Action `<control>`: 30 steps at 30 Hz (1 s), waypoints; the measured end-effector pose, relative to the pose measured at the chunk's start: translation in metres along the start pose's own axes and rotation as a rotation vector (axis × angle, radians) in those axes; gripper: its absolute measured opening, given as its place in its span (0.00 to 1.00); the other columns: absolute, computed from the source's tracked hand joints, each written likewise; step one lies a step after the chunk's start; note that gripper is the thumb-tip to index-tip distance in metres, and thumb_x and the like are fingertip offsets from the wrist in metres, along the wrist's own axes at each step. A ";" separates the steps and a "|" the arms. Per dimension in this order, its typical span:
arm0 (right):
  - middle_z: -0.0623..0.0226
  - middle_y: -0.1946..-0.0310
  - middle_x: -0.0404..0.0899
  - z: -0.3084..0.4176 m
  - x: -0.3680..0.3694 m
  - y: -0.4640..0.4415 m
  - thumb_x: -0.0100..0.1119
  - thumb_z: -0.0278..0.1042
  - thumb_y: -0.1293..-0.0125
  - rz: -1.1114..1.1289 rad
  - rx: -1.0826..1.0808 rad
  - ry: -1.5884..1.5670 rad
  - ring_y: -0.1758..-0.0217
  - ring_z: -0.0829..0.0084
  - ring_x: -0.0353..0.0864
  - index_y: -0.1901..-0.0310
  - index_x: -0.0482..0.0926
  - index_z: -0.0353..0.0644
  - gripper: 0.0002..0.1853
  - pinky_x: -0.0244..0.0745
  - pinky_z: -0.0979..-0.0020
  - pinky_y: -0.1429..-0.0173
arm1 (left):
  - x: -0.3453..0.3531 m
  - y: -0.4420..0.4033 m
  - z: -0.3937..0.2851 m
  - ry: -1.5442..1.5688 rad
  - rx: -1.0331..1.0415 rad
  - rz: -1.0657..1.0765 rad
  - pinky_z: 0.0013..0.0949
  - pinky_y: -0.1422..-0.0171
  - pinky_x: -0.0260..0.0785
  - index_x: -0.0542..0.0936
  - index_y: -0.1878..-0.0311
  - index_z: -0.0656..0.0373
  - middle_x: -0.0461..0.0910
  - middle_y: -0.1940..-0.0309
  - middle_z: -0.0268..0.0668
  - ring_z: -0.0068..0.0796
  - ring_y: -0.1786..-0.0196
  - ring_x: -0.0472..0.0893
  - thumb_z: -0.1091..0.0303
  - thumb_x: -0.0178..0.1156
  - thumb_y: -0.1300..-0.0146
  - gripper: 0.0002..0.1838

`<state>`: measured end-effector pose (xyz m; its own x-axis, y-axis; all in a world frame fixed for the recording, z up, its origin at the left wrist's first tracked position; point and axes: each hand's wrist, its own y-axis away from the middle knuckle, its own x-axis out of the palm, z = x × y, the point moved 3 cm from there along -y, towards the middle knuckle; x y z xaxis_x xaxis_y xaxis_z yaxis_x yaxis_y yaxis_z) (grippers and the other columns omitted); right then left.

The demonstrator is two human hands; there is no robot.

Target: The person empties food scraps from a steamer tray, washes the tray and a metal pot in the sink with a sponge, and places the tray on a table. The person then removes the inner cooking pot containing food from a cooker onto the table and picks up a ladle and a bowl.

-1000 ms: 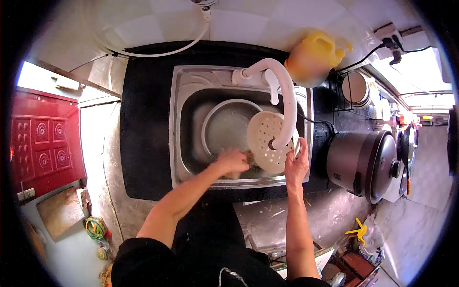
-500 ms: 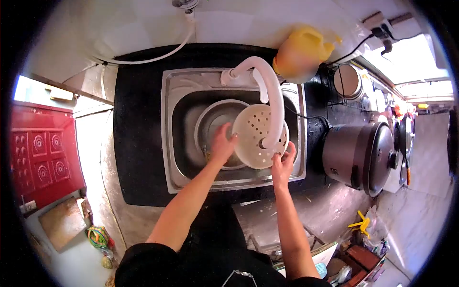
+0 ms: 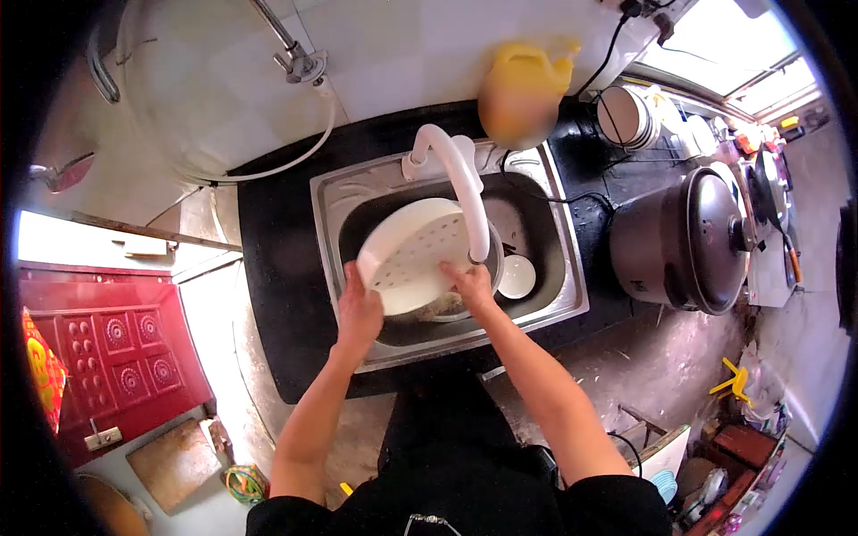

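A white perforated basket (image 3: 416,255) is held tilted over the steel sink (image 3: 536,322), its holed base facing the faucet side. My left hand (image 3: 359,313) grips its left rim. My right hand (image 3: 471,288) has its fingers inside the basket at the lower right edge. The white faucet (image 3: 458,174) arches over, its spout end by the basket's right side. Beneath the basket lies a metal basin (image 3: 494,255), mostly hidden. A small white bowl (image 3: 517,277) rests in the sink to the right.
A yellow jug (image 3: 523,94) stands behind the sink. To the right are a large grey cooker (image 3: 666,241) with a dark lid and a rack with stacked white bowls (image 3: 626,116). A black cable crosses the counter (image 3: 277,313) by the sink's right edge.
The basket has moved left and tilted up. My left hand has taken hold of its left rim. The small white bowl has come into sight. The camera view has turned.
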<state>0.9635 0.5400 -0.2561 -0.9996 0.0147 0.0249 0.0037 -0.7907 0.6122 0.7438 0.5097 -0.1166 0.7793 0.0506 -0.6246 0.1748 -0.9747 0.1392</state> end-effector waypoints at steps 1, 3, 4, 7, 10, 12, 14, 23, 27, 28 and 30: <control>0.61 0.69 0.77 0.008 -0.001 0.003 0.66 0.42 0.41 0.079 -0.026 0.067 0.66 0.66 0.80 0.48 0.74 0.31 0.25 0.78 0.65 0.66 | -0.009 0.001 -0.002 0.057 -0.053 -0.003 0.57 0.46 0.63 0.62 0.41 0.60 0.72 0.51 0.61 0.67 0.48 0.71 0.76 0.44 0.40 0.22; 0.63 0.69 0.77 0.016 -0.010 0.008 0.63 0.42 0.39 0.126 0.037 -0.010 0.68 0.66 0.79 0.46 0.73 0.34 0.24 0.78 0.65 0.65 | -0.018 0.006 -0.009 -0.104 0.049 0.006 0.52 0.45 0.67 0.63 0.41 0.59 0.70 0.46 0.55 0.61 0.45 0.71 0.79 0.49 0.43 0.24; 0.64 0.69 0.77 0.017 -0.020 0.012 0.61 0.42 0.37 0.100 0.127 -0.152 0.69 0.65 0.79 0.45 0.73 0.35 0.23 0.78 0.65 0.65 | -0.018 0.010 -0.003 -0.220 0.177 -0.004 0.50 0.44 0.68 0.64 0.41 0.59 0.70 0.45 0.54 0.59 0.43 0.71 0.80 0.50 0.44 0.25; 0.64 0.60 0.76 0.018 -0.047 -0.004 0.51 0.43 0.31 0.118 0.357 -0.381 0.64 0.66 0.76 0.41 0.72 0.41 0.21 0.77 0.67 0.64 | -0.006 0.018 0.021 -0.458 0.479 -0.043 0.44 0.41 0.71 0.66 0.41 0.57 0.65 0.38 0.48 0.53 0.35 0.67 0.81 0.53 0.45 0.26; 0.65 0.56 0.75 0.041 -0.062 -0.034 0.49 0.44 0.31 0.024 0.135 -0.237 0.56 0.69 0.73 0.43 0.73 0.41 0.21 0.72 0.67 0.61 | -0.007 0.018 0.014 -0.492 0.658 -0.129 0.45 0.40 0.71 0.66 0.40 0.57 0.63 0.37 0.49 0.54 0.31 0.63 0.80 0.55 0.44 0.26; 0.66 0.56 0.77 0.049 -0.065 -0.076 0.48 0.46 0.30 -0.211 -0.193 0.013 0.53 0.70 0.72 0.44 0.73 0.41 0.21 0.70 0.67 0.55 | -0.013 0.015 0.005 -0.477 0.659 -0.140 0.45 0.39 0.70 0.66 0.40 0.57 0.62 0.36 0.50 0.54 0.31 0.63 0.81 0.54 0.44 0.26; 0.64 0.48 0.77 0.094 -0.047 -0.076 0.46 0.46 0.30 0.080 -0.063 -0.319 0.45 0.69 0.72 0.43 0.72 0.40 0.21 0.64 0.66 0.42 | -0.010 0.008 0.009 -0.518 0.669 -0.144 0.45 0.37 0.69 0.67 0.40 0.56 0.62 0.36 0.50 0.53 0.31 0.63 0.80 0.54 0.44 0.26; 0.60 0.50 0.78 0.044 -0.058 -0.028 0.43 0.50 0.29 0.072 -0.029 0.118 0.46 0.67 0.75 0.47 0.77 0.36 0.25 0.66 0.65 0.42 | 0.054 -0.037 -0.046 -0.612 0.990 0.008 0.47 0.36 0.67 0.73 0.44 0.52 0.67 0.39 0.50 0.52 0.33 0.65 0.73 0.53 0.42 0.20; 0.62 0.50 0.77 0.039 -0.054 0.005 0.40 0.54 0.28 0.078 -0.037 -0.153 0.48 0.70 0.73 0.42 0.72 0.36 0.28 0.65 0.69 0.42 | 0.087 -0.054 -0.086 -0.428 0.948 0.023 0.47 0.33 0.63 0.73 0.40 0.51 0.65 0.36 0.53 0.52 0.34 0.65 0.71 0.55 0.39 0.22; 0.64 0.50 0.77 0.058 -0.049 0.028 0.39 0.56 0.27 0.036 0.006 -0.164 0.49 0.70 0.74 0.41 0.71 0.37 0.29 0.66 0.68 0.42 | 0.093 -0.055 -0.098 -0.300 0.819 -0.059 0.47 0.32 0.61 0.71 0.37 0.52 0.64 0.36 0.53 0.52 0.34 0.65 0.70 0.55 0.39 0.24; 0.66 0.44 0.74 0.067 -0.044 0.043 0.40 0.59 0.28 0.078 0.044 -0.395 0.43 0.70 0.72 0.37 0.68 0.40 0.31 0.66 0.68 0.39 | 0.097 -0.048 -0.117 -0.175 0.640 -0.172 0.46 0.30 0.56 0.67 0.35 0.57 0.64 0.38 0.51 0.56 0.31 0.60 0.63 0.59 0.42 0.30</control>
<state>1.0097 0.5464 -0.1774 -0.9083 0.1971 0.3691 0.0884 -0.7718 0.6297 0.8818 0.5866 -0.0942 0.6539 0.2327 -0.7199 -0.1447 -0.8955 -0.4210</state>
